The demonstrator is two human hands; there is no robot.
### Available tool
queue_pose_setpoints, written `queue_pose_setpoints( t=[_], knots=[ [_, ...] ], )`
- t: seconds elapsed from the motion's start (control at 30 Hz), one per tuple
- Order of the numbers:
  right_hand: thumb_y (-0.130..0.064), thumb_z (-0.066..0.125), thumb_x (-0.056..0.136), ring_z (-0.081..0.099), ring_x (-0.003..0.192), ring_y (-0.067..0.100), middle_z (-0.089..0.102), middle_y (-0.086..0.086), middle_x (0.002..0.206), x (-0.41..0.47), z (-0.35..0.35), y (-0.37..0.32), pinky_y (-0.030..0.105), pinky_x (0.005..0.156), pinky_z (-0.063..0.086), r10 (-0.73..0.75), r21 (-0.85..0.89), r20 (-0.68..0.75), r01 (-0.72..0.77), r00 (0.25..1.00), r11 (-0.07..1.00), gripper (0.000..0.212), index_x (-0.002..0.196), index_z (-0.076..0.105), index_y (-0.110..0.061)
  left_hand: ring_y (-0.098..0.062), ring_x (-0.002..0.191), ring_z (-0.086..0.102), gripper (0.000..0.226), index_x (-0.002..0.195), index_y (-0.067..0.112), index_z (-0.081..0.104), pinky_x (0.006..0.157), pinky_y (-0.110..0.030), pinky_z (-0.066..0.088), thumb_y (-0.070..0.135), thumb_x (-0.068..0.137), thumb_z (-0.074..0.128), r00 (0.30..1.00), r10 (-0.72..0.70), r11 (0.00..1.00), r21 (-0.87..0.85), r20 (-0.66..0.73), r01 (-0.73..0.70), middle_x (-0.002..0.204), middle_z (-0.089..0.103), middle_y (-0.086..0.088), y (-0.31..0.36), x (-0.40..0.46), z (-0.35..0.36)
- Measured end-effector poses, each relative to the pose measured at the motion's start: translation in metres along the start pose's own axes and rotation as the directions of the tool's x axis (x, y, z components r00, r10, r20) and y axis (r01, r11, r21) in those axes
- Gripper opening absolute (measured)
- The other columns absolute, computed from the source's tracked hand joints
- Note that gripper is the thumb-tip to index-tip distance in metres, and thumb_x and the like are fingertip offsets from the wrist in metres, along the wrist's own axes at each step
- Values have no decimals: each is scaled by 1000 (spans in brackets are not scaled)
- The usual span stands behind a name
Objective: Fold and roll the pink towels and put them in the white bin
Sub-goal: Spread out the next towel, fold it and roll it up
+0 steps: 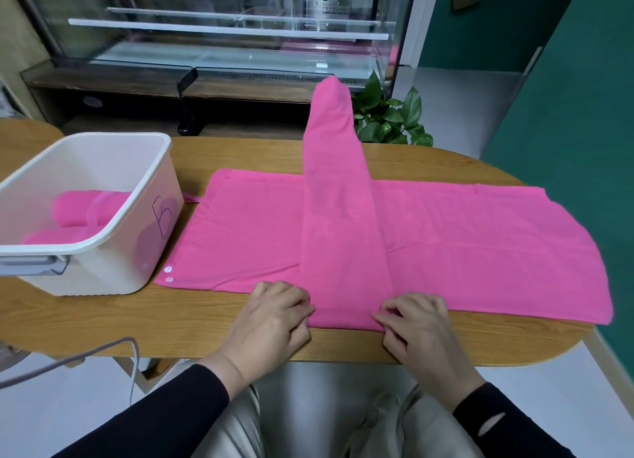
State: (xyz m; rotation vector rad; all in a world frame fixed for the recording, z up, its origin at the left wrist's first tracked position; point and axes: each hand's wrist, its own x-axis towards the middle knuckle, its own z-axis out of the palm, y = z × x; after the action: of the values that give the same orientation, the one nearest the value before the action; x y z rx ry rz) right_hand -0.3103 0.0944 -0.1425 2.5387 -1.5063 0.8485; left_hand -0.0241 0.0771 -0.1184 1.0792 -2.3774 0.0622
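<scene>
Head view: the left hand and right hand pinch the near corners of a folded pink towel strip between curled fingers. It crosses a flat pink towel on the wooden table. Left, the white bin holds rolled pink towels.

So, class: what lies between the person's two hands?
The head view shows the near end of the folded pink towel strip between the left hand and right hand.
</scene>
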Motion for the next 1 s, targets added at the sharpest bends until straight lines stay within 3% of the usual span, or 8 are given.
queue_pose_setpoints(
  t=[0.17,0.3,0.47,0.6,0.77,0.87,0.93,1.0],
  knots=[
    [-50,60,91,56,103,12,65,-15,106,-3,-9,7,41,88,38,-2,-30,44,3,999,1000,29,105,76,-30,-16,93,58,30,102,22,76,76,-37,40,45,86,66,996,-22,999,42,83,19,101,64,10,-1,-2,-2],
    [-46,58,93,58,105,13,64,-13,108,1,-10,1,40,88,40,20,-67,31,-18,999,998,27,98,76,-26,-15,93,59,31,106,21,74,77,-35,40,44,90,61,996,-45,998,50,81,41,104,65,10,1,-1,-3],
    [-43,51,100,58,96,11,61,-14,99,11,-14,0,37,83,39,43,-60,62,-39,997,997,27,90,70,-26,-20,85,54,26,97,20,66,73,-39,42,40,100,50,992,-93,994,72,85,87,97,61,6,3,6,-2],
    [-47,45,100,53,90,9,55,-16,90,20,-14,4,38,84,38,148,42,123,-154,981,987,32,86,64,-27,-19,83,51,32,89,19,62,75,-38,41,43,101,45,968,-237,971,-7,85,238,89,56,7,5,9,2],
    [-59,43,94,50,85,7,53,-17,79,27,-10,8,37,85,35,266,152,146,-287,953,946,34,75,53,-32,-19,75,52,28,73,14,61,76,-40,43,32,90,71,902,-419,861,-269,104,431,72,56,5,-2,15,4],
    [-51,59,92,51,84,3,55,-16,79,28,-8,8,34,87,34,344,216,125,-364,931,906,20,83,52,-36,-13,66,53,21,76,21,60,67,-29,43,28,84,78,844,-523,743,-421,119,520,66,58,6,-3,18,5],
    [-41,62,94,52,86,4,55,-17,86,28,-7,4,34,86,34,321,186,96,-334,942,924,9,92,55,-35,-8,70,53,17,85,27,59,70,-26,43,25,85,77,866,-491,770,-417,96,483,71,58,11,-2,17,5],
    [-28,63,95,53,92,10,56,-17,98,27,-5,0,36,83,37,199,73,64,-204,978,976,4,99,63,-31,-1,81,53,9,90,26,65,81,-36,45,23,89,73,900,-430,827,-370,69,424,82,56,19,-1,15,8]
  ],
)
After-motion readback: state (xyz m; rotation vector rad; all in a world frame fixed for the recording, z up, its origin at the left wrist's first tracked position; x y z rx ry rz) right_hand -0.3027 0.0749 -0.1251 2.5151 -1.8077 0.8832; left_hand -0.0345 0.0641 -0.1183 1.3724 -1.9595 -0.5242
